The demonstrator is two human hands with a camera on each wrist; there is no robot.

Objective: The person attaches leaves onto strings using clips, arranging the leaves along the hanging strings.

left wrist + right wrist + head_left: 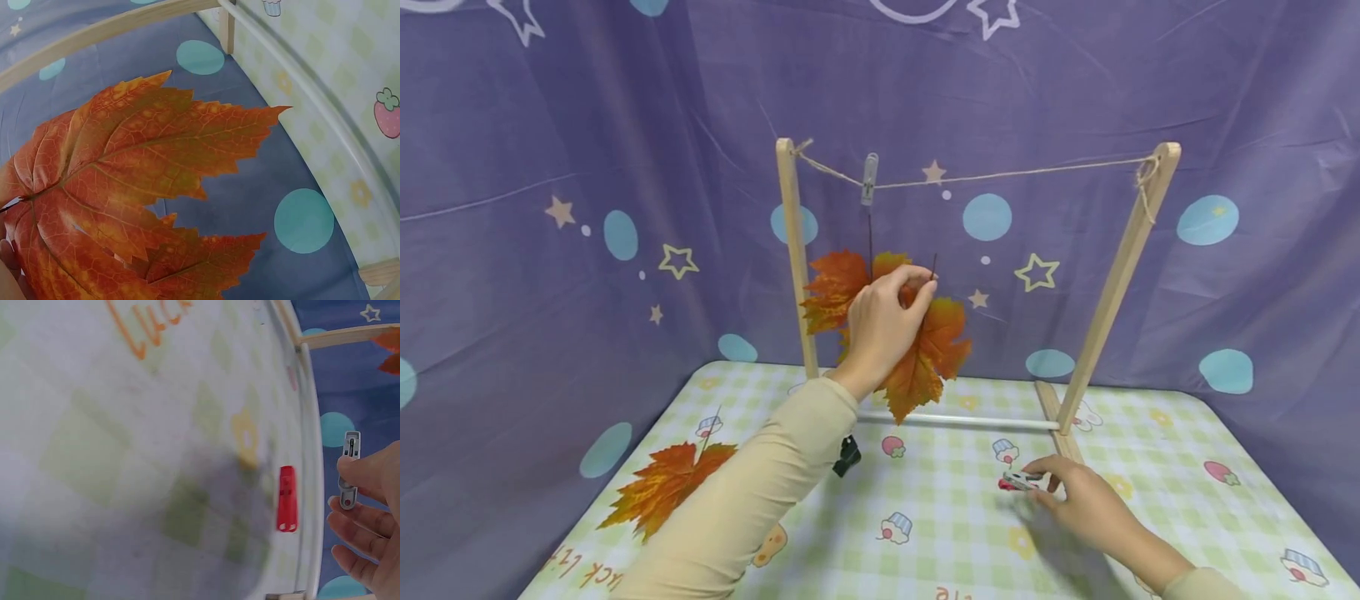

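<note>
My left hand (880,325) pinches an orange artificial maple leaf (925,354) near its stem, just in front of the string. The leaf fills much of the left wrist view, its tips pointing away from the fingers. Behind that hand, a second orange leaf (833,287) hangs by its stem under a grey clothespin (869,179) clipped on the string (1000,174). Low over the table at the right, my right hand (1090,504) holds another grey clothespin (352,447) between thumb and fingers. A red clothespin (287,500) lies on the table close by it.
A wooden frame (1112,292) carries the string between two posts, with a white rod (958,420) joining them low down. At the left of the checked tablecloth (955,500) lies another orange leaf (662,483). A dark green object (847,457) sits beside the left sleeve.
</note>
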